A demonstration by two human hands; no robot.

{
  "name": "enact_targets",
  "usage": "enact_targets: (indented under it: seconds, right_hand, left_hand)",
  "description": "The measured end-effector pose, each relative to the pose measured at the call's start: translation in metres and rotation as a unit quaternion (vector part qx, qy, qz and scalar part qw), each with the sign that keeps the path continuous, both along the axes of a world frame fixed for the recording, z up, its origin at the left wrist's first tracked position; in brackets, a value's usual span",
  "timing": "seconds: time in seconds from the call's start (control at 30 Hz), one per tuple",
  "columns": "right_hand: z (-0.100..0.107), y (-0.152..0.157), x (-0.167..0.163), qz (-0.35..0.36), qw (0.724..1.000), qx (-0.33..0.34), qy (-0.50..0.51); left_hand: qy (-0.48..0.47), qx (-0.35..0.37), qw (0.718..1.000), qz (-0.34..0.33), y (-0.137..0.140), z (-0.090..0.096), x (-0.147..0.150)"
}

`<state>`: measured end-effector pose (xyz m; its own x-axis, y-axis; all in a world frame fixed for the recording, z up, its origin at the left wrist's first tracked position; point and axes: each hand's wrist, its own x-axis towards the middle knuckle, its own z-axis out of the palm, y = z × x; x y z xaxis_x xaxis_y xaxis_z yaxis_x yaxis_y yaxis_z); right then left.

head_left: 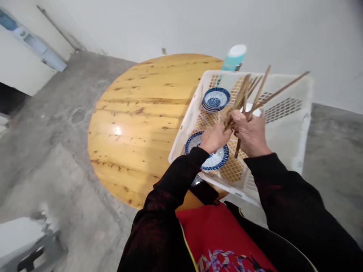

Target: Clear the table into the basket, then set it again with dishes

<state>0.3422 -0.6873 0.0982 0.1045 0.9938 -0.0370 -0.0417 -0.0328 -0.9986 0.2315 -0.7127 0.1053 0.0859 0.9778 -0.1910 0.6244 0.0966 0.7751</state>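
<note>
Both my hands are over a white plastic basket (295, 143), gripping wooden chopsticks (244, 94). My left hand (217, 138) is closed round the lower part of the bundle. Closed on several sticks beside it is my right hand (251, 134), nearly touching the left. Some chopsticks fan out to the upper right, and one points down below the right hand. A stack of blue-and-white bowls (216, 99) stands in the basket behind my left hand. Blue-rimmed plates (217, 160) lie under my left wrist, partly covered by it. A white round item (253, 109) behind my right hand is mostly hidden.
The basket rests on the right part of a round wooden table (136, 124). A dark phone-like object (205, 192) lies at the near edge. A turquoise container with a white top (235, 56) stands behind the basket, near the wall. A water dispenser (34, 41) is far left.
</note>
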Motion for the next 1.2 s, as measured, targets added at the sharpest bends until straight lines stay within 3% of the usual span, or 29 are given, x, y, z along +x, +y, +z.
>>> enact_targets:
  seconds: [0.1,0.23,0.33,0.43,0.5,0.6,0.73,0.83,1.0,1.2]
  right_hand:
    - [-0.002,-0.011,-0.004,-0.026,0.999,0.022,-0.042]
    - [-0.005,-0.016,-0.005,-0.060,0.994,-0.029,-0.082]
    - [-0.004,-0.014,-0.003,-0.065,0.995,-0.076,0.014]
    - [0.002,-0.011,0.003,-0.072,0.978,-0.104,0.166]
    - [0.008,-0.010,0.011,-0.076,0.968,-0.085,0.222]
    - [0.024,-0.008,0.026,-0.089,0.968,-0.002,0.233]
    - [0.051,-0.012,0.032,-0.110,0.968,0.101,0.204]
    - [0.058,-0.026,0.017,-0.109,0.972,0.114,0.173]
    - [0.040,-0.055,-0.012,-0.042,0.990,0.060,0.119]
    - [0.025,-0.046,0.018,-0.021,0.995,-0.002,0.096]
  left_hand:
    - [0.046,-0.009,0.999,-0.026,-0.018,0.004,0.010]
    - [0.045,-0.023,0.998,-0.033,-0.039,0.007,0.017]
    - [0.001,0.023,0.999,-0.041,-0.042,0.003,0.019]
    - [-0.130,0.025,0.990,-0.054,-0.040,-0.004,0.021]
    - [-0.253,-0.040,0.965,-0.058,-0.039,-0.006,0.022]
    - [-0.405,-0.145,0.902,-0.030,-0.035,-0.004,0.024]
    - [-0.459,-0.166,0.865,0.118,-0.026,0.003,0.029]
    - [-0.443,-0.195,0.863,0.146,-0.025,0.001,0.036]
    - [-0.445,-0.167,0.863,0.171,-0.031,-0.005,0.043]
    - [-0.441,-0.092,0.886,0.113,-0.021,0.012,0.012]
